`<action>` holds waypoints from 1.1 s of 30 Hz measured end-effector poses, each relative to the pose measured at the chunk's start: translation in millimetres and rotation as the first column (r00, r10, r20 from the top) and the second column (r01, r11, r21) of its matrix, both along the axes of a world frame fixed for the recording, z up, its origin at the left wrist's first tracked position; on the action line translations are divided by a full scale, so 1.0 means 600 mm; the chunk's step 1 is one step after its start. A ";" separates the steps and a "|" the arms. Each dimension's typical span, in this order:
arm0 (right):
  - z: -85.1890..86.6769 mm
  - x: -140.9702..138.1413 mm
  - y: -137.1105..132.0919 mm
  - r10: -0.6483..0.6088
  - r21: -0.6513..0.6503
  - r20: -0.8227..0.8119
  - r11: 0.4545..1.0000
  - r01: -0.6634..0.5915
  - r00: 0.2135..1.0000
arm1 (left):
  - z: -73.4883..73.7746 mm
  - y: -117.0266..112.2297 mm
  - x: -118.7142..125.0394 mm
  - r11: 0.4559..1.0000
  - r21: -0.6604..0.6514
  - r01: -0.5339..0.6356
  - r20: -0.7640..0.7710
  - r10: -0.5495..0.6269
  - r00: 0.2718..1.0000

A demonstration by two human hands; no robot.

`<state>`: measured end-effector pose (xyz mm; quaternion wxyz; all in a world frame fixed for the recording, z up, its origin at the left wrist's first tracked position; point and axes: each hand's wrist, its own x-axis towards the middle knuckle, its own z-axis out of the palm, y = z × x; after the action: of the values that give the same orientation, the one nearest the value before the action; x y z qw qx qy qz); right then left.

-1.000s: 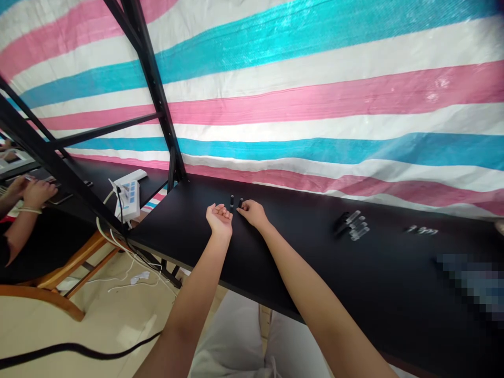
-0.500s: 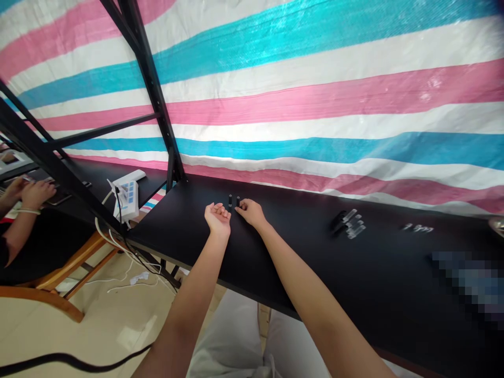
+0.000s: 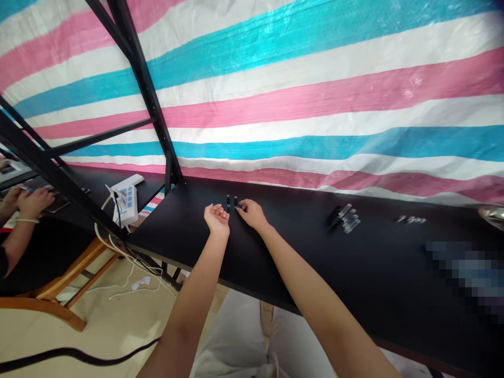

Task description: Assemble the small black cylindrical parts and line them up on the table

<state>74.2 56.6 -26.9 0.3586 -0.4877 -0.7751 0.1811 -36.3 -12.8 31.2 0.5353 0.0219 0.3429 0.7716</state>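
Note:
Two small black cylinders with pale tops stand upright on the black table, side by side. My right hand (image 3: 252, 214) has its thumb and fingertips closed at the right one, the nearer black cylinder (image 3: 235, 201), and seems to grip it low down. The other black cylinder (image 3: 228, 200) stands just to its left, free of both hands. Palm up in front of it rests my left hand (image 3: 217, 219), its fingers curled inward; whatever may lie in them is too small to make out.
To the right lie several clear tubes (image 3: 349, 218) beside black pieces (image 3: 334, 216), then small shiny parts (image 3: 411, 219) and a blurred-out flat object (image 3: 464, 268). A white power strip (image 3: 126, 203) and a black metal frame (image 3: 151, 94) stand left. Another person's hands (image 3: 35, 202) work beyond.
The view has shifted slightly. My right hand stays by the right-hand cylinder, and my left hand keeps its curled, palm-up pose. Both cylinders remain upright.

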 end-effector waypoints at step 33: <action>0.099 0.377 -0.134 -0.834 -0.064 0.178 0.520 0.852 0.522 | -0.043 -0.022 0.296 0.831 -0.131 0.540 -0.577 0.379 -0.724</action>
<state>300.2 -23.6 32.5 0.3164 -0.8366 -0.4471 0.0086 141.1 -26.3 5.3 -0.0597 0.8977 0.3884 0.1992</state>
